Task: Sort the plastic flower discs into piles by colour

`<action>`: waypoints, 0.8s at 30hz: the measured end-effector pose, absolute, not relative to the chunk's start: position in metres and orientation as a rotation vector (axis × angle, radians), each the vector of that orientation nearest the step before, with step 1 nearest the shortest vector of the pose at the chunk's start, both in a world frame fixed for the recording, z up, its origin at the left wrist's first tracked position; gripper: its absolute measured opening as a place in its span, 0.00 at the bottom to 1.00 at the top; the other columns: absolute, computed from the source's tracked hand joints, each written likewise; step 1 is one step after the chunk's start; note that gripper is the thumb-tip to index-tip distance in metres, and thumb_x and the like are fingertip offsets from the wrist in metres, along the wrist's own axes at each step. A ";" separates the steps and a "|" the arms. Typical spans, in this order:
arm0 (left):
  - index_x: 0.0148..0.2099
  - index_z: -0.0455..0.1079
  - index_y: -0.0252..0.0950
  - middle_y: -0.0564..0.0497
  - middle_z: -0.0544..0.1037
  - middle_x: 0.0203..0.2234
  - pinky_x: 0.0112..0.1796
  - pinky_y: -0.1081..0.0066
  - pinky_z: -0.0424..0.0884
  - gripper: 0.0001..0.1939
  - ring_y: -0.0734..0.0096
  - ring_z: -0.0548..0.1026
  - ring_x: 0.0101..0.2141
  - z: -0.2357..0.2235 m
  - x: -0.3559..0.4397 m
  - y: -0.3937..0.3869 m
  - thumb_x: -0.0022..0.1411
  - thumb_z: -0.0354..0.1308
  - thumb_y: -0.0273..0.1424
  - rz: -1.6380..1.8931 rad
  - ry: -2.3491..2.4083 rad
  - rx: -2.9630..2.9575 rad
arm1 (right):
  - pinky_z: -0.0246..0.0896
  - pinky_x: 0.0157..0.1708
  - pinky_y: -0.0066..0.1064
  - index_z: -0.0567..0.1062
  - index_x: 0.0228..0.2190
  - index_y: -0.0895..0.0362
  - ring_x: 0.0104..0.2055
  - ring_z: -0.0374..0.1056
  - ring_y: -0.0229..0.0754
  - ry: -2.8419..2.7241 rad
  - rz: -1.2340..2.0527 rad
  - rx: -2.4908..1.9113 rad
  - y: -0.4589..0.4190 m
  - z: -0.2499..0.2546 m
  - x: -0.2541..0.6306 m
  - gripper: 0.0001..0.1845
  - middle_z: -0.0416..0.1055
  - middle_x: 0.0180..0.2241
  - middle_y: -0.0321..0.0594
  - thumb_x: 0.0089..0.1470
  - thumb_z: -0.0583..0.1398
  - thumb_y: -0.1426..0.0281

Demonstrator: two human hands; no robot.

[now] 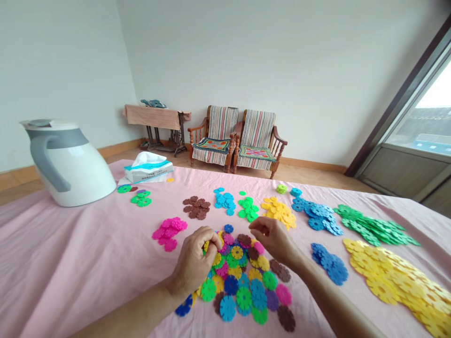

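Note:
A mixed heap of plastic snowflake discs [243, 286] in many colours lies on the pink tablecloth [70, 263] right in front of me. My left hand [195, 263] rests on the heap's left edge, fingers curled and pinching a yellow disc. My right hand [273, 239] hovers over the heap's upper right, fingers bent together; I cannot make out anything in them. Sorted piles lie beyond: pink discs [169, 231], brown discs [196, 207], light blue discs [224, 201], green discs [248, 209], yellow discs [279, 211].
A white kettle [66, 162] stands at the far left, a tissue pack [148, 170] beside it. Larger piles lie at right: blue [319, 215], green [375, 227], yellow [398, 279], another blue [331, 264]. Two wooden armchairs [236, 141] stand beyond the table.

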State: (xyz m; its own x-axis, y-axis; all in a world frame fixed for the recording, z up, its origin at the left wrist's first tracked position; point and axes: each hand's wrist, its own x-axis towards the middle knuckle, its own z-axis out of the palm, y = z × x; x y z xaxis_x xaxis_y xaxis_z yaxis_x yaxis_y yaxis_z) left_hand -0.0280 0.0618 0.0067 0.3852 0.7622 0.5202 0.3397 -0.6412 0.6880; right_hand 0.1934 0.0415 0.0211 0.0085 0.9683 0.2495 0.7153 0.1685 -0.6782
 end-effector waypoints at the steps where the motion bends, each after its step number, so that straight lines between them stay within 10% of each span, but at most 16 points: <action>1: 0.25 0.63 0.36 0.54 0.69 0.22 0.30 0.74 0.64 0.11 0.73 0.70 0.27 0.007 -0.028 0.062 0.51 0.44 0.17 1.182 0.947 2.173 | 0.58 0.28 0.27 0.75 0.28 0.57 0.28 0.65 0.36 -1.916 0.504 -1.519 0.035 0.028 0.188 0.08 0.71 0.26 0.36 0.48 0.55 0.75; 7: 0.25 0.63 0.36 0.53 0.70 0.23 0.31 0.74 0.66 0.11 0.73 0.70 0.28 0.007 -0.028 0.062 0.51 0.45 0.17 1.200 0.940 2.163 | 0.57 0.42 0.33 0.73 0.38 0.52 0.42 0.60 0.40 -2.402 0.471 -1.285 0.010 0.048 0.162 0.24 0.67 0.38 0.39 0.40 0.53 0.83; 24: 0.25 0.63 0.36 0.53 0.69 0.23 0.30 0.74 0.65 0.11 0.73 0.70 0.27 0.006 -0.029 0.062 0.51 0.44 0.18 1.171 0.953 2.182 | 0.59 0.28 0.27 0.75 0.26 0.56 0.27 0.64 0.36 -1.804 0.369 -1.498 0.028 0.026 0.162 0.09 0.68 0.25 0.36 0.50 0.55 0.74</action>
